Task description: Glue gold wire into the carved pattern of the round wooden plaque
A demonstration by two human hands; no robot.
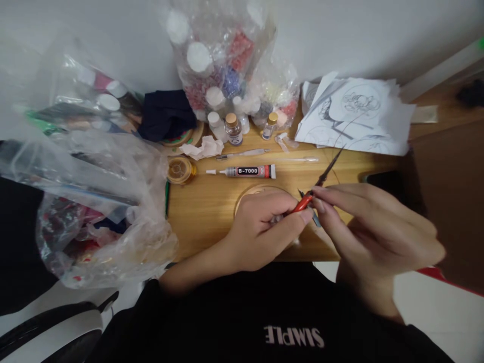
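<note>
My left hand [266, 227] is closed in a pinch around the red handle of a slim pointed tool [321, 179], whose dark tip points up and to the right. My right hand [374, 234] meets it from the right, with fingertips pinched at the same handle and at something small and grey below it that I cannot make out. Both hands hover over a round wooden hoop [251, 194] lying on the wooden table [204, 212].
A tube of B-7000 glue [245, 172], a thread spool [180, 169], small corked vials [233, 127], a thin pen-like stick [244, 153] and crumpled tissue [202, 148] lie behind the hands. Plastic bags of beads [223, 65] and supplies [98, 201] crowd the back and left. Sketch papers [355, 116] sit back right.
</note>
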